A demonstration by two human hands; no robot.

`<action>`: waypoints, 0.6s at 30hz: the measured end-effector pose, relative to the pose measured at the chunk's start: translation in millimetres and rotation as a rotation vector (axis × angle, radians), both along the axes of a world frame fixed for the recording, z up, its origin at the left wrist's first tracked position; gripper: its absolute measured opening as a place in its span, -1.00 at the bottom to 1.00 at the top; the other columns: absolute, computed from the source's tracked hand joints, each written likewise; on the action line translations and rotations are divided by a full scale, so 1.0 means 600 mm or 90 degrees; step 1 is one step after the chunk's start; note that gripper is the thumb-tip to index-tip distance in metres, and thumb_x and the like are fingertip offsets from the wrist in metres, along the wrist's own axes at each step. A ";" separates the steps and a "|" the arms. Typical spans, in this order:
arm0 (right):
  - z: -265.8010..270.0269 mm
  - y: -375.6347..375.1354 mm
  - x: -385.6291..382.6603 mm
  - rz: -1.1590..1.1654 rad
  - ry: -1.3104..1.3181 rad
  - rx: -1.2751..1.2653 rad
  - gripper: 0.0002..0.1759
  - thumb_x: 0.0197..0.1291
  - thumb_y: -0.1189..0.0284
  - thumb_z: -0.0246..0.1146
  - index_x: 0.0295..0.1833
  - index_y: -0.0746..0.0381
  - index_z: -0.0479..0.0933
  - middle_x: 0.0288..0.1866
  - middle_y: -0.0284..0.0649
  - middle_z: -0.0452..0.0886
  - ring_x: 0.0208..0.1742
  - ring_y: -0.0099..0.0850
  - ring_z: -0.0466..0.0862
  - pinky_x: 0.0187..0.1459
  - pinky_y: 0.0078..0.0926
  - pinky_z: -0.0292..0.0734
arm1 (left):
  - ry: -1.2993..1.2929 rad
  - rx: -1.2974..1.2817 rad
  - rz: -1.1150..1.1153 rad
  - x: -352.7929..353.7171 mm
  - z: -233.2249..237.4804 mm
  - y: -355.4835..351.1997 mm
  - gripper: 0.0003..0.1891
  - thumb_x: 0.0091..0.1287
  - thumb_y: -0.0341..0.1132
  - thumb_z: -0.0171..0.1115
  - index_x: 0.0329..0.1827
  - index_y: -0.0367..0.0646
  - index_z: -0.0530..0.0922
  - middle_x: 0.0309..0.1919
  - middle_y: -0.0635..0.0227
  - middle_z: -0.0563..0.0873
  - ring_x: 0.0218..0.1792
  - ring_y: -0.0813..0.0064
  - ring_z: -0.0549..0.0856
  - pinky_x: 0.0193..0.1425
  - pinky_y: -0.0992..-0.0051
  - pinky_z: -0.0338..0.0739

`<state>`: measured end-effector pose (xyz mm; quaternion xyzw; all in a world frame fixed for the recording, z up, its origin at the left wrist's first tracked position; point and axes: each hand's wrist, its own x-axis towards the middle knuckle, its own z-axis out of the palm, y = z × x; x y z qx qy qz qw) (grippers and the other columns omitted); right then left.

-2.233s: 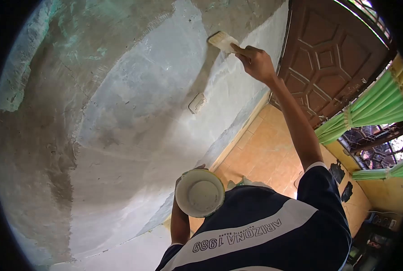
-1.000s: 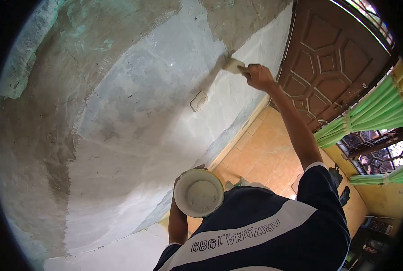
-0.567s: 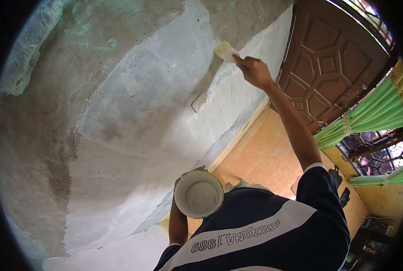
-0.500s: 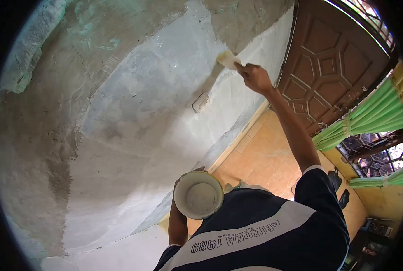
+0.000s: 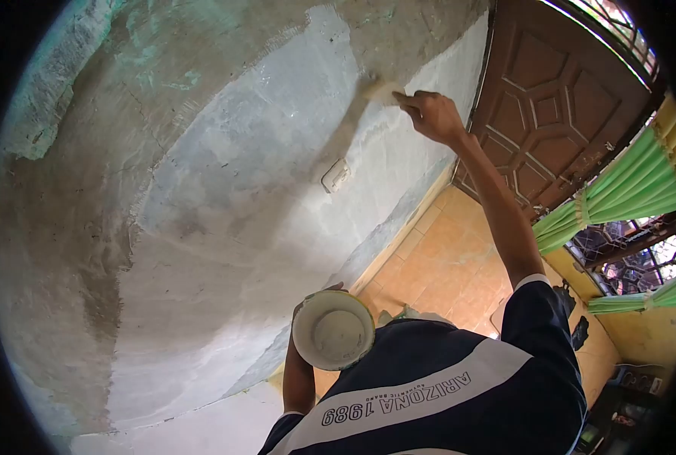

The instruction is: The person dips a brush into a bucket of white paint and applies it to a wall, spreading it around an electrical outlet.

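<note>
At home with brush and bowl: past my dark shirt (image 5: 421, 345), my left hand (image 5: 338, 287) supports a pale bowl (image 5: 305, 334) just in front of my chest, its fingers curled around the far side and mostly hidden. The bowl tilts toward me, showing a whitish layer at its bottom. It looks light and stiff; a smeared rim could prove slippery, so a hold from beneath and around the wall seems safest.

Farther out, my right hand (image 5: 435, 117) has its grip closed on the handle of a wide brush (image 5: 382, 92). The brush likely weighs little, firm at the handle and soft at the bristles, and is best taken by the handle. Its head, blurred, is at the wall (image 5: 217, 288), beside a bare brownish patch toward the door-side edge; whether the bristles press there I cannot tell. A switch plate (image 5: 336, 176) sits nearby. Beyond the wall's lower edge lies orange tiled floor (image 5: 448, 243), then a brown panelled door (image 5: 550, 98) and green curtain (image 5: 626, 189).
</note>
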<state>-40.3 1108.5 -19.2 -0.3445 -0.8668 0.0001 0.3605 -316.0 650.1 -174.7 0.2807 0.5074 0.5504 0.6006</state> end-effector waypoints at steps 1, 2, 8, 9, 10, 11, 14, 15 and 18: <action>0.011 -0.002 0.002 0.019 0.055 0.034 -0.56 0.50 0.45 0.37 0.41 -0.05 0.81 -0.12 -0.04 0.86 -0.16 -0.01 0.86 -0.13 -0.05 0.75 | -0.011 0.009 0.005 -0.004 -0.012 -0.003 -0.60 0.65 -0.36 0.29 0.44 -0.36 0.72 0.42 0.11 0.81 0.13 0.36 0.90 0.25 0.31 0.85; 0.023 -0.015 0.000 -0.002 0.092 0.049 -0.54 0.48 0.44 0.40 0.44 -0.07 0.79 -0.17 -0.10 0.84 -0.20 -0.04 0.84 -0.14 -0.08 0.75 | -0.012 0.008 0.003 -0.001 -0.004 -0.002 -0.60 0.65 -0.36 0.29 0.44 -0.36 0.72 0.42 0.11 0.81 0.13 0.36 0.90 0.25 0.31 0.85; -0.054 -0.004 -0.028 0.022 0.113 0.019 -0.49 0.48 0.45 0.38 0.49 -0.08 0.75 -0.19 -0.08 0.79 -0.20 -0.02 0.83 -0.14 -0.09 0.77 | -0.020 -0.046 0.012 0.006 0.028 -0.003 -0.61 0.66 -0.35 0.28 0.43 -0.38 0.72 0.42 0.10 0.81 0.15 0.34 0.89 0.25 0.28 0.85; -0.075 -0.008 -0.029 0.018 0.106 0.016 -0.51 0.50 0.42 0.38 0.48 -0.09 0.76 -0.19 -0.06 0.80 -0.18 0.00 0.84 -0.13 -0.07 0.78 | 0.006 -0.020 0.006 0.003 0.019 -0.006 -0.60 0.66 -0.35 0.27 0.44 -0.39 0.71 0.42 0.10 0.81 0.15 0.33 0.89 0.25 0.28 0.85; -0.100 -0.004 -0.029 0.008 0.082 0.001 -0.52 0.50 0.40 0.38 0.48 -0.09 0.76 -0.19 -0.06 0.80 -0.17 0.01 0.84 -0.12 -0.05 0.78 | 0.031 0.009 0.001 0.003 0.013 -0.005 -0.60 0.67 -0.35 0.26 0.45 -0.39 0.71 0.41 0.09 0.82 0.16 0.33 0.89 0.25 0.27 0.85; -0.121 -0.001 -0.026 0.000 0.058 -0.015 -0.53 0.51 0.38 0.38 0.47 -0.09 0.76 -0.18 -0.06 0.81 -0.16 0.01 0.84 -0.12 -0.03 0.77 | 0.029 0.011 0.001 0.004 0.016 -0.002 -0.60 0.67 -0.35 0.26 0.45 -0.39 0.71 0.41 0.09 0.82 0.16 0.33 0.89 0.25 0.27 0.85; -0.152 -0.010 -0.009 -0.023 -0.024 -0.060 -0.58 0.52 0.36 0.38 0.42 -0.10 0.79 -0.17 -0.03 0.81 -0.15 0.00 0.85 -0.11 0.00 0.78 | -0.043 0.002 0.021 0.008 0.028 -0.004 -0.59 0.68 -0.35 0.25 0.46 -0.40 0.70 0.41 0.09 0.82 0.15 0.32 0.90 0.25 0.28 0.85; -0.156 -0.010 -0.003 -0.041 -0.076 -0.077 -0.60 0.52 0.36 0.38 0.40 -0.11 0.80 -0.17 -0.02 0.82 -0.14 0.00 0.86 -0.12 0.00 0.78 | -0.036 -0.001 0.018 0.009 0.028 -0.003 -0.59 0.68 -0.35 0.24 0.46 -0.40 0.69 0.40 0.09 0.82 0.14 0.32 0.90 0.25 0.28 0.85; -0.144 0.002 0.006 -0.044 -0.129 -0.086 -0.60 0.50 0.39 0.35 0.36 -0.12 0.83 -0.15 -0.03 0.84 -0.13 0.00 0.86 -0.09 0.02 0.79 | -0.016 -0.023 0.018 0.016 0.045 0.005 -0.58 0.69 -0.35 0.23 0.48 -0.39 0.68 0.37 0.10 0.83 0.12 0.32 0.90 0.25 0.27 0.86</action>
